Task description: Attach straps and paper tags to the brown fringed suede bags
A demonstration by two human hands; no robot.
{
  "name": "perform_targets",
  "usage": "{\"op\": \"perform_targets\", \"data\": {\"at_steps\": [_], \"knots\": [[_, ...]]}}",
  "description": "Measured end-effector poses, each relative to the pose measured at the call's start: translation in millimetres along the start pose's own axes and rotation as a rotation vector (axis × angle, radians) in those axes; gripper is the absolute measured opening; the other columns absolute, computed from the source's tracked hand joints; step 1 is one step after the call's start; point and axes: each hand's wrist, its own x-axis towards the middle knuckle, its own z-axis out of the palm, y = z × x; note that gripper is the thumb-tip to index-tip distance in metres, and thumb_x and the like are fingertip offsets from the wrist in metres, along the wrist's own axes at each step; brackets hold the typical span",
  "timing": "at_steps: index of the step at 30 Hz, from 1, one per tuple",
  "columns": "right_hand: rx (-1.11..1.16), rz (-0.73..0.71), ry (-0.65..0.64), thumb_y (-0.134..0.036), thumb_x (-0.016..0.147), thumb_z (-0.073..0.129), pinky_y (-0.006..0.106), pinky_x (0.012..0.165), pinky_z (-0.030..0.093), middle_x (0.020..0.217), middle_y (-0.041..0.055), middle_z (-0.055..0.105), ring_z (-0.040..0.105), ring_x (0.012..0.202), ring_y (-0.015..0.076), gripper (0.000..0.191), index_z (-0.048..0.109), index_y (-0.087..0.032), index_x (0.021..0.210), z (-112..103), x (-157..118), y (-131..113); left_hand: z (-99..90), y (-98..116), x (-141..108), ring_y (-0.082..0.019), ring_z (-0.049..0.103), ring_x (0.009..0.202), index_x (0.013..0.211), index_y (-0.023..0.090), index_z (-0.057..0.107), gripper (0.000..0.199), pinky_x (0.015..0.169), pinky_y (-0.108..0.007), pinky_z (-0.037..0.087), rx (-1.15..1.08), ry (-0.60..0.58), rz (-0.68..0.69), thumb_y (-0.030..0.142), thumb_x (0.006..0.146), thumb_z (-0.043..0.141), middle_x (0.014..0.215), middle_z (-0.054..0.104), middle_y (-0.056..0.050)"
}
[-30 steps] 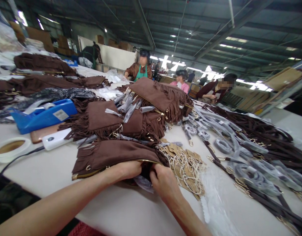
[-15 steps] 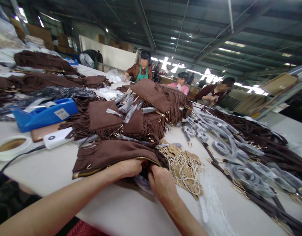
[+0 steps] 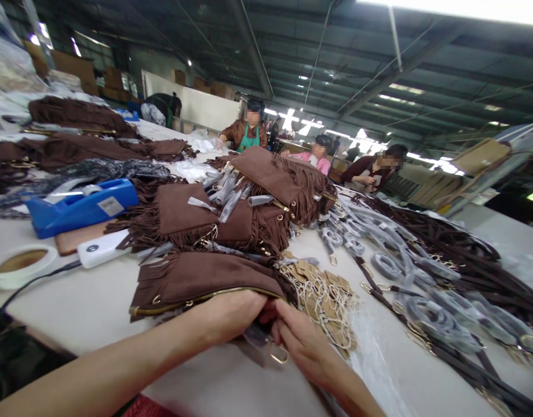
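A brown fringed bag [image 3: 214, 272] lies at the near table edge, its brass zipper facing me. My left hand [image 3: 240, 313] is at the zipper opening, its fingers hidden inside the bag. Beside it my right hand [image 3: 292, 330] has bent fingers at the opening's right end; what they grip, if anything, is hidden. Under the hands hang a clear plastic wrap [image 3: 255, 337] and a gold clasp [image 3: 278, 353]. Tan tags with white strings [image 3: 325, 301] lie right of the bag.
More fringed bags [image 3: 266, 174] are piled behind. At the left are a blue tape dispenser [image 3: 81, 205], a tape roll [image 3: 21, 263] and a white device [image 3: 102, 248]. Wrapped straps [image 3: 427, 318] cover the right side. Several people are across the table.
My left hand has moved slightly right, closer to my right hand. The gold clasp has come into view below the bag opening, beside my right hand.
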Motion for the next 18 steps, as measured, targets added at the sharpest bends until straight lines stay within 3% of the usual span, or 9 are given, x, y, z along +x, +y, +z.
{"op": "perform_targets", "data": {"at_steps": [3,7,9,12,16,18], "knots": [[0.226,0.004,-0.011,-0.016,0.092,0.032,0.023,0.058,0.046,0.071,-0.0003,0.062,0.058,0.062,0.0137,0.026,0.057,-0.018,0.096,3,-4,6,-7.9,9,-5,-0.02,0.057,0.074,0.082,0.019,0.058,0.018,0.072,-0.03,0.045,0.015,-0.036,0.005,0.008,0.084,0.044,0.084,0.064,-0.005],[0.411,-0.063,0.172,-0.026,0.099,0.034,0.025,0.06,0.051,0.1,0.0065,0.07,0.061,0.065,0.0126,0.03,0.06,-0.021,0.113,7,-7,14,-14.5,10,-6,-0.016,0.051,0.072,0.079,0.02,0.051,0.013,0.066,-0.025,0.04,-0.347,0.094,-0.094,0.012,0.085,0.044,0.077,0.057,0.0],[0.373,-0.104,0.272,-0.027,0.1,0.036,0.027,0.068,0.054,0.114,0.007,0.069,0.062,0.066,0.0119,0.032,0.06,-0.024,0.121,6,-9,15,-12.0,8,-5,-0.014,0.049,0.069,0.082,0.019,0.052,0.01,0.063,-0.024,0.039,-0.617,0.082,-0.117,0.015,0.085,0.043,0.074,0.053,0.002],[0.271,-0.124,0.286,-0.025,0.099,0.039,0.027,0.068,0.055,0.124,0.0056,0.068,0.063,0.066,0.0119,0.04,0.055,-0.028,0.135,5,-8,17,-2.1,5,-2,-0.011,0.046,0.06,0.083,0.018,0.05,0.005,0.053,-0.021,0.036,-0.958,-0.02,-0.101,0.02,0.084,0.045,0.072,0.052,0.003],[0.241,-0.121,0.219,-0.021,0.097,0.037,0.026,0.064,0.057,0.141,0.0042,0.057,0.066,0.07,0.0124,0.051,0.04,-0.032,0.147,9,0,21,13.7,2,0,-0.006,0.031,0.044,0.078,0.02,0.042,0.01,0.041,-0.019,0.02,-1.177,-0.085,-0.137,0.023,0.081,0.05,0.064,0.057,0.004],[0.218,-0.122,0.202,-0.02,0.098,0.035,0.028,0.072,0.059,0.143,0.0029,0.055,0.07,0.083,0.0143,0.053,0.037,-0.033,0.149,11,3,22,18.7,2,-2,-0.006,0.029,0.043,0.078,0.02,0.041,0.013,0.041,-0.02,0.019,-1.22,-0.097,-0.125,0.027,0.082,0.052,0.064,0.059,0.003]]}}
